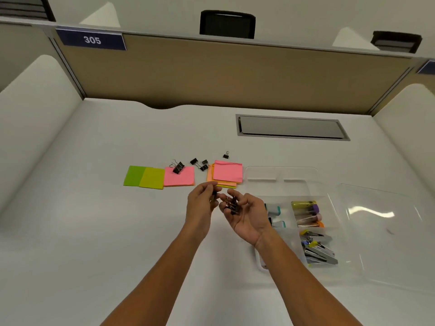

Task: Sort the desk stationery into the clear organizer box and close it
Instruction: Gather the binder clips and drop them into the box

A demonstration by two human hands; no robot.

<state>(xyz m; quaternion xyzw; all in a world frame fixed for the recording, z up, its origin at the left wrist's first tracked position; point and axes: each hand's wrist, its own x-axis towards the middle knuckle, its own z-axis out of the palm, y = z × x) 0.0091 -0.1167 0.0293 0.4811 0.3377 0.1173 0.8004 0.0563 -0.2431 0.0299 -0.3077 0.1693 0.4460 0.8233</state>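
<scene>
1. Step in hand: we gather binder clips. Our right hand cups a small bunch of clips in curled fingers; our left hand pinches one more, seemingly passing it over. Best to keep the palm level so none spill.
2. Clips left on the desk: a loose group, black with wire handles, beside the sticky notes.
3. Organizer box: clear, lid open, right of the hands, partly filled.

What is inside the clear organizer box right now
The clear organizer box holds colored tubes, staplers, and teal-ended items partly hidden behind the right hand. Its far compartments look empty. The lid lies open alongside.
</scene>
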